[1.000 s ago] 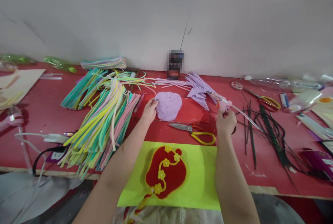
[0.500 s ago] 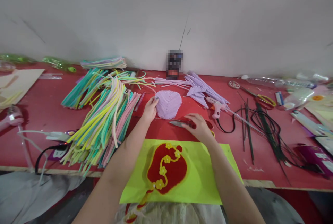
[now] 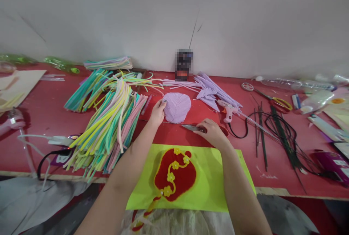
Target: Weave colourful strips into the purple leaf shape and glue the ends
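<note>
Nearest you, one yellow-green sheet [image 3: 211, 184] carries one red piece [image 3: 184, 176] with five yellow flowers [image 3: 171, 176]. Beyond it, your right hand [image 3: 212, 132] grips one pair of scissors [image 3: 189, 127], handles mostly hidden. Just past the blades, your left hand [image 3: 157, 113] pinches one lilac leaf-shaped piece [image 3: 177, 107] by its left edge. Farther, one dark object [image 3: 183, 64] is pixelated.

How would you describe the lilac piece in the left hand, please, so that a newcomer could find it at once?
On the red table, look just beyond the yellow-green sheet. There, the left hand holds a lilac piece by its edge. Broad, rounded and ribbed like a leaf, it differs from the narrow lilac strips to its right.
</note>
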`<action>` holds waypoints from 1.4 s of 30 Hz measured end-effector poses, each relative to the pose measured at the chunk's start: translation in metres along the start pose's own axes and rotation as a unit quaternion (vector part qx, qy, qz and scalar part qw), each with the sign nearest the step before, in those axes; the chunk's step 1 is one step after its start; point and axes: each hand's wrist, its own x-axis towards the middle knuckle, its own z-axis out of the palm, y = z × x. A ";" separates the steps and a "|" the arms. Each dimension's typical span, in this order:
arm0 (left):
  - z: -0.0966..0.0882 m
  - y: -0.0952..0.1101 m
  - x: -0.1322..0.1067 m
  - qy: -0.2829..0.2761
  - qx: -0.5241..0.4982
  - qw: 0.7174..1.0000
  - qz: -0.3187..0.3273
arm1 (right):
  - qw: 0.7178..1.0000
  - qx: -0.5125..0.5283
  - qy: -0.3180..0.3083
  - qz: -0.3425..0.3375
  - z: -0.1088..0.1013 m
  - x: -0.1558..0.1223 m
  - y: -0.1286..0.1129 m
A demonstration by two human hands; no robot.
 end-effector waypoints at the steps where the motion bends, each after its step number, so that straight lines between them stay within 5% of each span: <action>1: 0.000 -0.001 0.000 0.005 0.003 1.000 0.002 | 1.000 0.001 0.016 -0.002 -0.002 0.000 -0.007; 3: 0.000 -0.002 0.001 0.012 0.002 1.000 0.006 | 0.999 0.040 0.011 -0.022 -0.004 0.001 -0.028; 6: -0.002 -0.003 0.002 0.019 -0.004 1.000 0.008 | 0.973 0.145 -0.165 -0.069 0.000 0.011 -0.063; 11: -0.005 -0.003 0.003 0.023 0.014 0.999 0.032 | 0.878 0.220 -0.408 -0.123 0.017 0.039 -0.081; 15: -0.004 0.002 0.000 0.037 0.081 0.992 0.095 | 0.837 0.262 -0.462 -0.133 0.020 0.042 -0.074; 18: 0.003 0.009 -0.007 0.076 0.165 0.967 0.179 | 0.813 0.327 -0.476 -0.079 0.012 0.035 -0.063; 21: 0.012 0.018 -0.019 0.073 0.218 0.945 0.230 | 0.805 0.422 -0.416 -0.004 0.002 0.032 -0.044; 22: 0.014 0.020 -0.023 0.035 0.214 0.957 0.190 | 0.807 0.454 -0.378 0.013 -0.001 0.032 -0.036; 24: 0.017 0.025 -0.032 -0.118 0.187 0.975 0.006 | 0.799 0.516 -0.305 0.046 -0.006 0.032 -0.022; 25: 0.018 0.027 -0.036 -0.213 0.171 0.956 -0.109 | 0.790 0.546 -0.270 0.065 -0.008 0.032 -0.016; 27: 0.017 0.029 -0.044 -0.369 0.157 0.870 -0.288 | 0.766 0.595 -0.215 0.113 -0.010 0.028 -0.010; 30: 0.017 0.029 -0.055 -0.453 0.194 0.792 -0.361 | 0.728 0.643 -0.143 0.189 -0.008 0.018 -0.013; 34: 0.023 0.025 -0.062 -0.418 0.248 0.805 -0.342 | 0.696 0.668 -0.092 0.244 0.003 0.016 -0.018; 39: 0.029 0.017 -0.053 -0.224 0.114 0.938 -0.237 | 0.677 0.697 -0.013 0.234 0.015 0.042 -0.002; 42: 0.029 0.014 -0.044 -0.107 0.061 0.982 -0.144 | 0.682 0.704 0.038 0.196 0.018 0.053 0.005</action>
